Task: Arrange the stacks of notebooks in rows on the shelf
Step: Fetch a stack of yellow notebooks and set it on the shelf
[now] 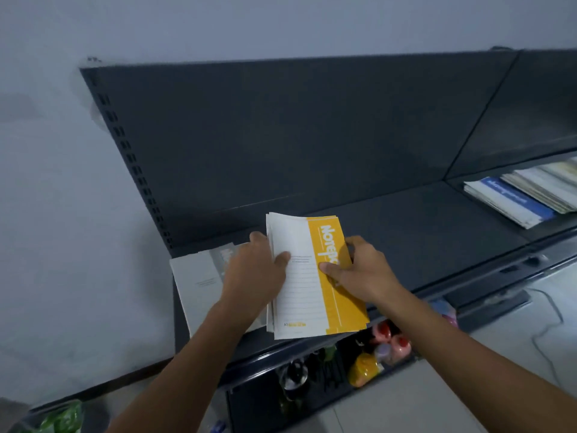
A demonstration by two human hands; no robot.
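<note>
over the dark shelf (421, 220), left hand (256, 270) and right hand (362, 270) grip a yellow notebook stack (309, 295), half-hiding grey notebooks (199, 276).

held stack (307, 276) right of shelved stack (199, 276)

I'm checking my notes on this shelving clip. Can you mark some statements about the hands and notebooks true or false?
1. Both hands grip the yellow notebook stack. True: left hand, right hand.
2. A grey notebook stack lies left of it. True.
3. The yellow stack sits against the shelf's back panel. False: it is at the front edge.
4. The shelf section to the right holds no notebooks. False: blue-and-white notebooks lie there.
</note>
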